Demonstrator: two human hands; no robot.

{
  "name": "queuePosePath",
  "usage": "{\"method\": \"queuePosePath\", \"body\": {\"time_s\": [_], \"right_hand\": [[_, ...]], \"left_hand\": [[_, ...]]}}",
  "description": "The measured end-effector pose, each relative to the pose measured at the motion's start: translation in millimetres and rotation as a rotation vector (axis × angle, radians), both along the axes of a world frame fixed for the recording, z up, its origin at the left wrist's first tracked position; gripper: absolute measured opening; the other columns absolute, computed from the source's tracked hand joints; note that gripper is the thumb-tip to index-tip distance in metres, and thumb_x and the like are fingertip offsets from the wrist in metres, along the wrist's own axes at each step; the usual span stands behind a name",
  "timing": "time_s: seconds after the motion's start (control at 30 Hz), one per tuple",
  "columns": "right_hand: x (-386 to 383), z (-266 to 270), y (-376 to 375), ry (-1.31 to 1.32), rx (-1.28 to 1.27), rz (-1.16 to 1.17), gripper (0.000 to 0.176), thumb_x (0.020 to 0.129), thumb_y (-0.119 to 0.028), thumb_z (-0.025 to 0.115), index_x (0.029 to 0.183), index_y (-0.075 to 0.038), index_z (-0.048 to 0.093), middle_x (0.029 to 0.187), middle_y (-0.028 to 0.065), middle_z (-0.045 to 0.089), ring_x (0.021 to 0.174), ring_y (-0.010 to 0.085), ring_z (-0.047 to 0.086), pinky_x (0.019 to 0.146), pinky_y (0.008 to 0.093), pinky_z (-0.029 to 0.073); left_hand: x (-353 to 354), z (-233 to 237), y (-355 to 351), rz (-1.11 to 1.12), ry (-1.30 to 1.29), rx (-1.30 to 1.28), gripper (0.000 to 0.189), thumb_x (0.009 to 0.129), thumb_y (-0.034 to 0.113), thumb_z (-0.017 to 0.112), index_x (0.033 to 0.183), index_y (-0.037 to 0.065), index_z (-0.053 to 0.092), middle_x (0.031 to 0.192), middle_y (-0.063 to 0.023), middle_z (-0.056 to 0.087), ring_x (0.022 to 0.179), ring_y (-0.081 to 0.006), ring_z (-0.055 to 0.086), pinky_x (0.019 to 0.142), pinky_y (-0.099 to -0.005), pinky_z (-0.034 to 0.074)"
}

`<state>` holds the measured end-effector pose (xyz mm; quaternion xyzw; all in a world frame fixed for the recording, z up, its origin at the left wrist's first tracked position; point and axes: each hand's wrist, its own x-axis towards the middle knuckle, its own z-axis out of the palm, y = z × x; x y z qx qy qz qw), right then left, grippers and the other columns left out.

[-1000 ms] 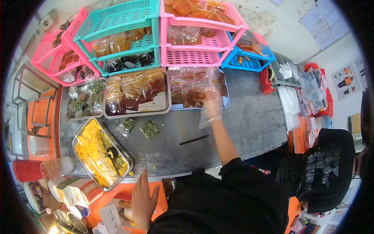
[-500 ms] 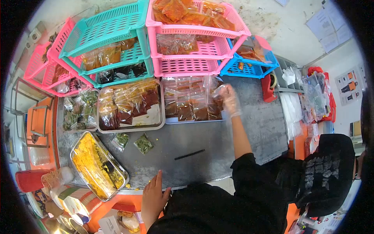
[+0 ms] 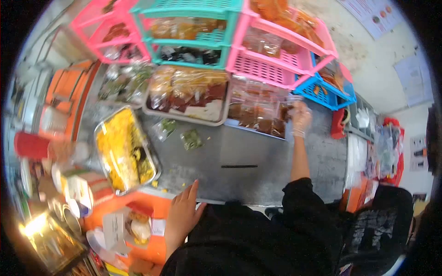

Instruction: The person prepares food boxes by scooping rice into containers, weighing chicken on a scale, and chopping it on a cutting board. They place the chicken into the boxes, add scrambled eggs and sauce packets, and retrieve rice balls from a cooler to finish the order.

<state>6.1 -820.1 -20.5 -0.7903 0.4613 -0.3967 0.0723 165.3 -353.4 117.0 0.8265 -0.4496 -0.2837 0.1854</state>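
At the right end of the tray of small bags with dark brown contents, my right hand wears a clear plastic glove. Its fingers are bent against a bag at the tray's corner, and blur hides whether they grip it. My left hand, bare, rests at the counter's front edge, fingers stretched and holding nothing. A thin black stick lies on the metal counter. Two small bags of green leaves, one of them a flat square bag, lie below the metal tray of reddish-brown bags.
A foil tray of yellow food stands at the left. Pink, teal and blue baskets with bags line the back. A red tape dispenser is at the right. An open white box lies on the orange surface.
The camera view has turned and shifted, so the counter and baskets sit differently in the frame. My right hand stays at the tray's right end, and my left hand remains at the front edge.
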Motion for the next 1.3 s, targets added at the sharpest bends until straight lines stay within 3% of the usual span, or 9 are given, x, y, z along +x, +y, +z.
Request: {"method": "queuePosePath", "body": {"time_s": [0.17, 0.27, 0.5, 0.8, 0.87, 0.9, 1.1, 1.2, 1.3], "right_hand": [[13, 60, 41, -0.037, 0.163, 0.062, 0.025, 0.085, -0.028, 0.057, 0.087, -0.005, 0.066, 0.080, 0.0152, 0.066, 0.073, 0.0282, 0.064, 0.066, 0.0410, 0.047], [19, 86, 35, 0.521, -0.035, 0.089, 0.028, 0.085, -0.029, 0.054, 0.085, -0.003, 0.066, 0.082, 0.0163, 0.066, 0.076, 0.0310, 0.063, 0.069, 0.0426, 0.047], [61, 136, 119, -0.082, -0.047, 0.361, 0.024, 0.090, -0.019, 0.047, 0.088, -0.004, 0.065, 0.084, 0.0148, 0.064, 0.078, 0.0279, 0.058, 0.070, 0.0382, 0.045], [67, 171, 544, 0.093, 1.444, 1.552, 0.010, 0.078, -0.007, 0.055, 0.083, -0.002, 0.061, 0.083, 0.0069, 0.060, 0.072, 0.0117, 0.057, 0.059, 0.0245, 0.046], [60, 160, 609, 0.256, 0.686, 1.960, 0.017, 0.081, -0.016, 0.058, 0.084, 0.001, 0.061, 0.080, 0.0069, 0.061, 0.071, 0.0122, 0.057, 0.064, 0.0250, 0.046], [56, 135, 637, 0.268, 0.865, 2.098, 0.021, 0.083, -0.020, 0.059, 0.088, 0.001, 0.062, 0.080, 0.0079, 0.061, 0.072, 0.0133, 0.057, 0.065, 0.0262, 0.046], [33, 166, 801, 0.588, 1.424, 1.757, 0.023, 0.087, -0.019, 0.057, 0.097, 0.000, 0.064, 0.088, 0.0119, 0.064, 0.071, 0.0208, 0.061, 0.069, 0.0323, 0.048], [48, 135, 838, 0.355, 0.526, 1.995, 0.024, 0.088, -0.018, 0.055, 0.103, 0.000, 0.061, 0.093, 0.0110, 0.063, 0.076, 0.0168, 0.061, 0.072, 0.0292, 0.048], [29, 177, 847, 0.476, 0.997, 1.744, 0.030, 0.088, -0.020, 0.056, 0.110, 0.000, 0.058, 0.101, 0.0134, 0.062, 0.093, 0.0211, 0.059, 0.085, 0.0324, 0.044]], "left_hand": [[-30, 10, 51, 0.077, -0.081, -0.104, 0.062, 0.082, 0.025, 0.060, 0.133, 0.001, 0.034, 0.117, -0.0174, 0.053, 0.101, -0.0337, 0.055, 0.087, -0.0415, 0.043], [-49, 6, 85, 0.161, 0.009, -0.113, 0.059, 0.085, 0.026, 0.057, 0.133, 0.000, 0.034, 0.118, -0.0194, 0.052, 0.105, -0.0362, 0.052, 0.089, -0.0424, 0.042], [-79, 4, 144, 0.357, 0.000, -0.159, 0.060, 0.082, 0.024, 0.060, 0.132, 0.000, 0.036, 0.110, -0.0193, 0.056, 0.100, -0.0347, 0.055, 0.086, -0.0421, 0.043], [-142, 23, 231, 1.061, -0.042, -0.710, 0.068, 0.083, 0.029, 0.062, 0.137, 0.002, 0.030, 0.133, -0.0207, 0.043, 0.123, -0.0335, 0.043, 0.102, -0.0392, 0.034], [-171, 6, 273, 1.155, 0.075, -0.850, 0.068, 0.084, 0.026, 0.062, 0.138, 0.001, 0.028, 0.132, -0.0209, 0.044, 0.123, -0.0313, 0.043, 0.102, -0.0381, 0.034], [-187, 12, 293, 1.334, 0.080, -0.925, 0.054, 0.089, 0.023, 0.055, 0.134, 0.000, 0.035, 0.127, -0.0183, 0.050, 0.118, -0.0259, 0.050, 0.098, -0.0346, 0.038], [-252, 5, 433, 1.868, -0.169, -1.195, 0.036, 0.099, 0.022, 0.035, 0.118, -0.001, 0.054, 0.108, -0.0129, 0.062, 0.103, -0.0210, 0.058, 0.085, -0.0342, 0.048], [-249, -1, 502, 1.879, 0.005, -1.052, 0.035, 0.098, 0.023, 0.036, 0.110, -0.003, 0.057, 0.100, -0.0107, 0.063, 0.096, -0.0191, 0.060, 0.083, -0.0320, 0.048], [-231, -79, 564, 1.527, -0.148, -0.620, 0.028, 0.095, 0.019, 0.042, 0.109, 0.001, 0.057, 0.100, -0.0129, 0.064, 0.087, -0.0231, 0.064, 0.078, -0.0326, 0.049]]}}
